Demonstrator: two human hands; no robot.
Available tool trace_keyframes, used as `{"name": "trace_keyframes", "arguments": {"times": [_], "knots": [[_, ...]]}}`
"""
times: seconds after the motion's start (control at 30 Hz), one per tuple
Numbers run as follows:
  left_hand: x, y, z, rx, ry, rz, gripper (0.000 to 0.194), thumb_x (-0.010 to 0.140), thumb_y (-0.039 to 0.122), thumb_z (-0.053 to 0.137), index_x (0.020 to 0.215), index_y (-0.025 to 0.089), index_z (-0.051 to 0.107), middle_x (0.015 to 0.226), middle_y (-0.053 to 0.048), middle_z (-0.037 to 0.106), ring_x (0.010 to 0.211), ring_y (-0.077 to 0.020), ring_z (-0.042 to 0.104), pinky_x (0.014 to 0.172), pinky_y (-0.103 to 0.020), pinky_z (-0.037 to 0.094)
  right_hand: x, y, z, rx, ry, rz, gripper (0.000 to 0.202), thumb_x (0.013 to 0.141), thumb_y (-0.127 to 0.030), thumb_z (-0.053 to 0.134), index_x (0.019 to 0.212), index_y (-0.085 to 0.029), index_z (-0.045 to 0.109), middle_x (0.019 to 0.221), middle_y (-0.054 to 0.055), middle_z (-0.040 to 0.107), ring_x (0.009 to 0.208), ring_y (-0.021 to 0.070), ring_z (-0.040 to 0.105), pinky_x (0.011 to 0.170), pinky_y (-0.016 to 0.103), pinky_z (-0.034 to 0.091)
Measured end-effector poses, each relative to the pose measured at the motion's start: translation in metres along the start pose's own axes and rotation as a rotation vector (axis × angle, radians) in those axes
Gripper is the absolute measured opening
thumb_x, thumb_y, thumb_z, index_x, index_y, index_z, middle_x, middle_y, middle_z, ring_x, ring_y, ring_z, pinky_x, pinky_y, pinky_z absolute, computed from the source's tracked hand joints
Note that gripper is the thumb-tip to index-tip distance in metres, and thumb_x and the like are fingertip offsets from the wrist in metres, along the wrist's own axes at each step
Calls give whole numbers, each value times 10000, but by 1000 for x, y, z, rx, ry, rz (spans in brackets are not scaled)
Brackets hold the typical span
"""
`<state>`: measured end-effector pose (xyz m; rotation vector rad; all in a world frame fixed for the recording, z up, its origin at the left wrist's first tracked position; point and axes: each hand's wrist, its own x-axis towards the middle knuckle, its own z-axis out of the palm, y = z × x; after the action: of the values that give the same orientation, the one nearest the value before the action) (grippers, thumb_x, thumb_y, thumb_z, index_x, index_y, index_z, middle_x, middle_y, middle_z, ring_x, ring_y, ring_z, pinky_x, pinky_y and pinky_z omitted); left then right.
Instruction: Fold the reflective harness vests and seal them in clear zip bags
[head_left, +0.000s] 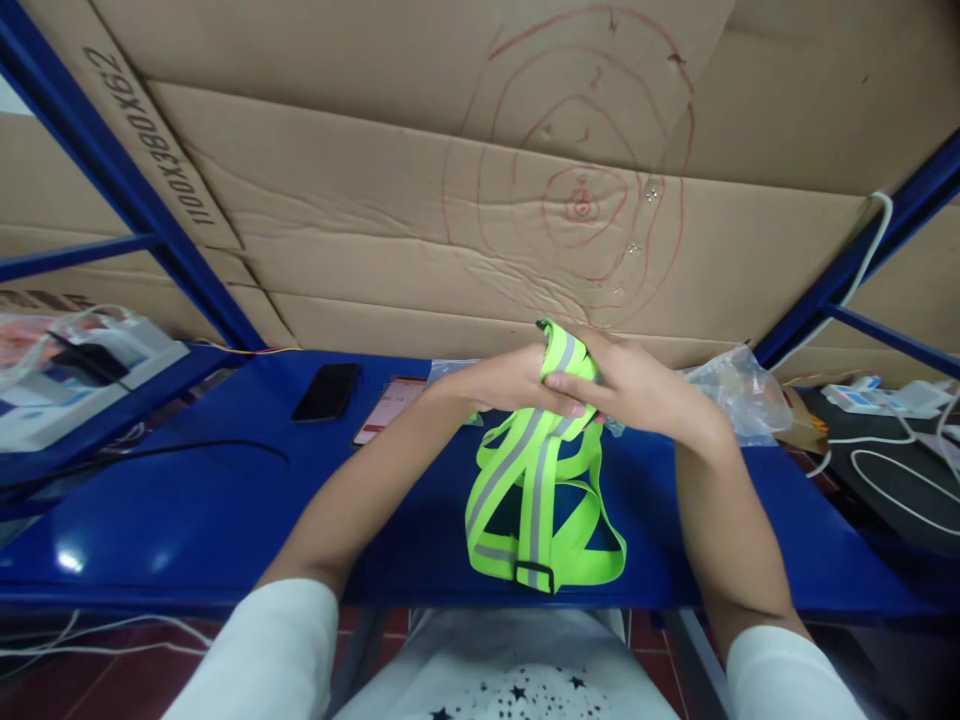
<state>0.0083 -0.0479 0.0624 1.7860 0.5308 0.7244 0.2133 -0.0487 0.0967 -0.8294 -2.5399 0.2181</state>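
Gathering the straps into a bundle appears to be the step in hand: the person holds a lime-green reflective harness [534, 470] above the middle of the table [187, 500]. The left hand [517, 380] and the right hand [628, 382] meet at its upper end, both closed around the folded webbing, with their fingers overlapping; which hand bears more of the grip cannot be told, since some fingers are hidden. Below them the loose loops spread toward the table's front edge, where a black buckle [534, 567] sits at the lowest part of the straps; whether these loops rest on the surface or hang just over it is unclear. Judging by this, the next move calls for one hand to keep the folded end pinched tight while the other draws in more of the loose length, laying the bands flat and guarding against twists near the buckle. The table leaves room for that: a black phone [326, 392] and a device with a pink screen [386, 405] lie at its back left, and a clear plastic bag [742, 395] sits at its back right.
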Motion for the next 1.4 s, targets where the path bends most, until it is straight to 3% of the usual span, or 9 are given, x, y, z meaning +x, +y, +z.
{"name": "trace_keyframes", "arguments": {"times": [0.13,0.23,0.4,0.63,0.83,0.97,1.07,1.27,1.4], "knots": [[10,-11,10,-436,12,-72,412,707,224,927,1060,125,738,994,-115,790,896,-238,770,821,-349,620,5,7,-2,152,-105,131,459,984,-620,596,1169,-211,691,952,31,763,541,151,657,608,299,476],[16,-21,17,-642,-29,-145,466,691,296,949,1061,109,738,1012,-150,790,830,-243,770,791,-375,630,5,16,-9,98,3,149,445,974,-621,607,938,-188,700,805,24,731,552,143,621,640,294,450],[12,-18,14,-287,-112,-133,316,839,317,862,1033,87,765,803,-94,769,714,-179,727,680,-284,567,1,20,-15,412,5,225,486,891,-673,694,885,-187,717,802,27,724,655,161,626,586,276,450],[-4,8,1,13,-201,-67,358,912,447,785,1038,112,784,879,-118,793,861,-193,749,833,-296,582,8,13,-3,900,111,326,467,815,-633,801,1011,-226,683,880,17,705,714,149,635,615,266,508],[-5,6,-2,57,-95,59,276,945,393,753,968,119,775,940,-109,801,981,-198,764,894,-291,604,14,13,8,440,332,165,431,963,-622,633,1101,-221,705,1012,50,723,812,160,638,674,269,496],[-1,1,-7,70,-69,75,297,891,384,816,1023,120,781,1005,-120,810,954,-203,774,927,-334,618,9,1,2,284,41,59,480,1000,-631,565,1190,-216,712,948,50,754,761,180,668,668,285,496],[0,2,-6,33,-96,59,346,852,380,854,1069,122,779,1063,-138,811,1048,-241,774,972,-377,622,8,-3,1,171,26,47,544,914,-598,710,1301,-217,691,1016,58,772,842,223,700,733,309,505],[-1,-3,-5,-159,-79,-15,351,865,349,848,1132,138,759,1073,-126,811,1049,-239,775,1007,-381,602,9,-6,0,181,300,131,456,918,-624,687,1059,-196,762,932,56,760,844,235,689,739,324,496],[0,-8,-10,-86,-111,-48,334,839,368,867,1041,124,761,916,-96,799,867,-199,774,877,-320,618,5,-1,-5,499,382,275,488,867,-692,713,907,-206,723,836,45,732,728,201,660,619,300,500]]}}
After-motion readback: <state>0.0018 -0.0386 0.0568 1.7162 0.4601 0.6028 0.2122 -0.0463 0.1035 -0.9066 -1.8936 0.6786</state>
